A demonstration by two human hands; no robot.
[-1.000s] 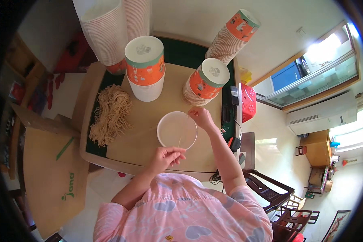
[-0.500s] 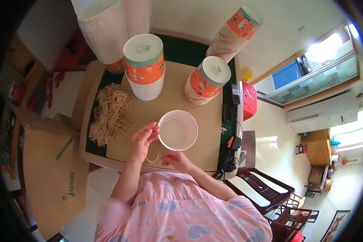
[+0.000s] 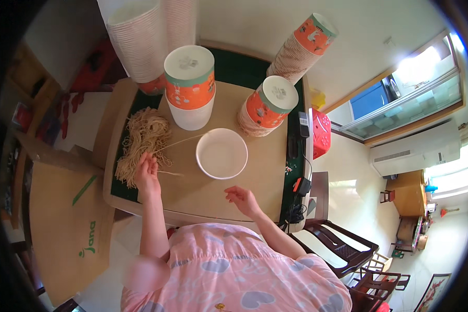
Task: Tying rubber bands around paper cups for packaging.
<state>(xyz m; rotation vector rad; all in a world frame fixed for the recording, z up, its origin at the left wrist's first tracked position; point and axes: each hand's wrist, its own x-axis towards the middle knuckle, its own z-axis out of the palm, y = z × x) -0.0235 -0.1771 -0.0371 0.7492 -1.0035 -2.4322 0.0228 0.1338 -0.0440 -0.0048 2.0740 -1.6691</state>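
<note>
**White tub (image 3: 222, 155) on the board, one cord strand (image 3: 186, 139) leading to my left hand (image 3: 147, 179)**

Head view. The white round tub sits mouth up on the brown board (image 3: 203, 200) that covers the middle of the table, between my two hands and a little farther from me than either. Its inner wall and base are visible and look bare.

Left hand: at the near right side of the heap of tan cords (image 3: 145, 130). Fingers drawn together, pinching the pale strand. One length runs slantwise from my fingers up to the far left rim of the tub; a short loose end pokes out to the right of my hand, over the board. Whether my fingertips touch the heap as well – cannot tell from this angle.

Right hand (image 3: 243, 200): nearer to me than the tub and slightly right of it, apart from its rim. Fingers loosely bent, not closed together; nothing seen in the grasp.

Surroundings: beyond the tub, two upside-down stacks with orange-and-green printed sides – the left stack (image 3: 190, 88) with white rims below, the right stack (image 3: 268, 106) leaning in view. A taller leaning stack (image 3: 302, 47) stands at the far right corner, and a tall white column (image 3: 143, 44) of nested tubs at the far left. Black adapter (image 3: 303, 185) and cables by the right table edge; large cardboard box (image 3: 62, 218) to my left.
</note>
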